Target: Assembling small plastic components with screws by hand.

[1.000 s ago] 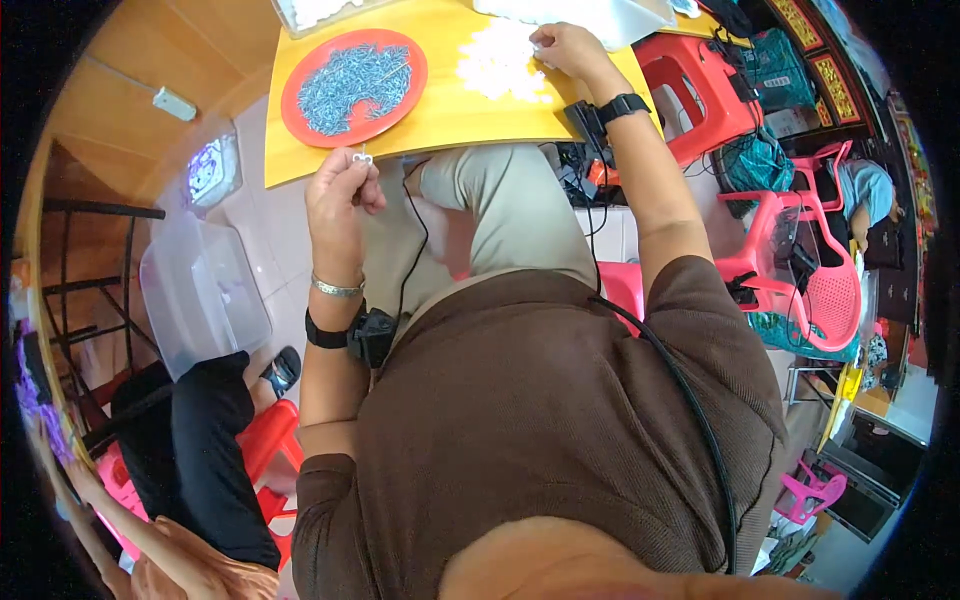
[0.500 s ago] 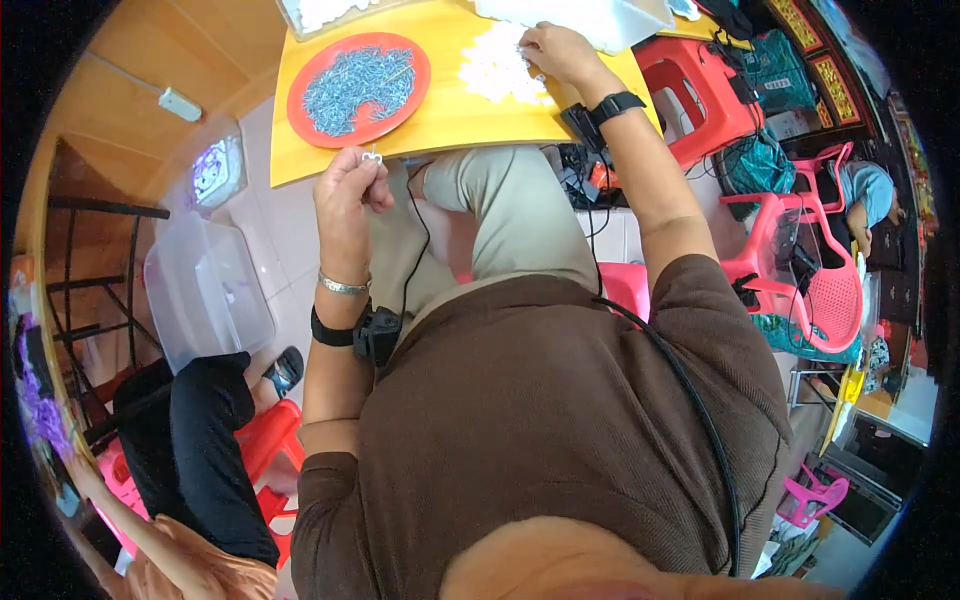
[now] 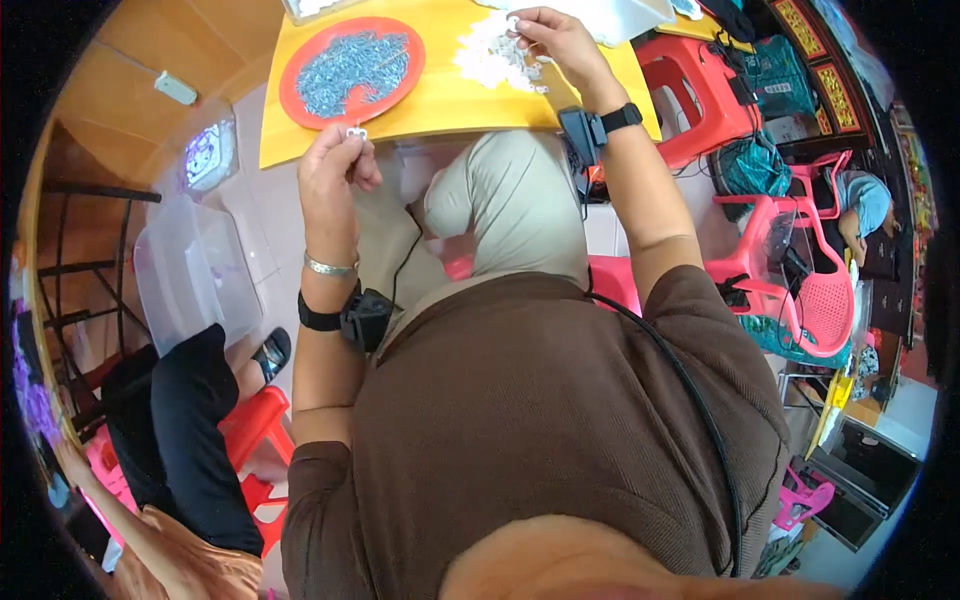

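Note:
My left hand (image 3: 333, 165) is closed near the table's front edge, pinching a small white plastic clip (image 3: 356, 132) between thumb and fingertips. Over the far side of a loose heap of small white plastic pieces (image 3: 487, 62), my right hand (image 3: 565, 48) pinches another small white piece (image 3: 513, 23). A red round plate (image 3: 291, 97) lies beyond my left hand, filled with many thin silvery screws or nails (image 3: 350, 72). The exact shape of the white piece in my right hand is too small to make out.
The yellow table (image 3: 440, 112) also bears a translucent white container (image 3: 610, 18) at the back right. A red stool (image 3: 690, 100) stands right of it. Clear plastic boxes (image 3: 195, 280) sit on the floor at left, near another person's legs (image 3: 195, 440) in black trousers.
My right hand has lifted slightly from the white heap, now with a white piece at its fingertips. My left hand still holds its clip, shifted a little up and left in view.

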